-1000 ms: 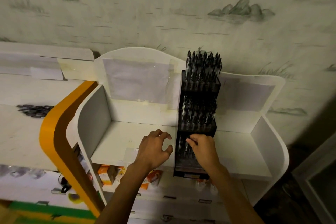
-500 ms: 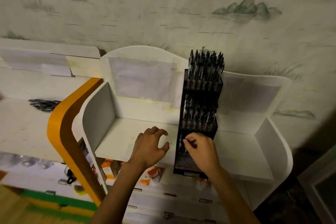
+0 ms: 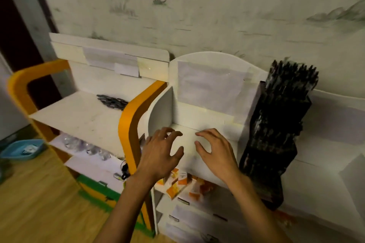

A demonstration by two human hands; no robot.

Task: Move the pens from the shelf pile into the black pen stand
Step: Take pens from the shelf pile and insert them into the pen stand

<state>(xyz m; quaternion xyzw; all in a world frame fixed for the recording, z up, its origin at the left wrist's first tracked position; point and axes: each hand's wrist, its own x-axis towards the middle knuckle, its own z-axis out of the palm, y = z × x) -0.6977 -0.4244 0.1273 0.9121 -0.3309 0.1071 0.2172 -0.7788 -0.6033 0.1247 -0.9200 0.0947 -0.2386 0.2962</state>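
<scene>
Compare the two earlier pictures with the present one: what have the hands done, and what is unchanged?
The right hand has left the lowest tier of the black pen stand, where its fingers were pinched, and now hovers open to the stand's left, beside the left hand. Both hold nothing. The view has swung left towards the pen pile on the orange-edged shelf. The stand, its pens and the pile stay put.

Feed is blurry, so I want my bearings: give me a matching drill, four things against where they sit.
Things:
1. pile of dark pens
2. tall black pen stand
3. blue plastic basin
4. orange-and-white small boxes

Places:
A. floor, far left
B. shelf below the hands
C. orange-edged unit's top shelf
D. white shelf, right of the hands

Pairs: 1-C, 2-D, 3-A, 4-B
</scene>
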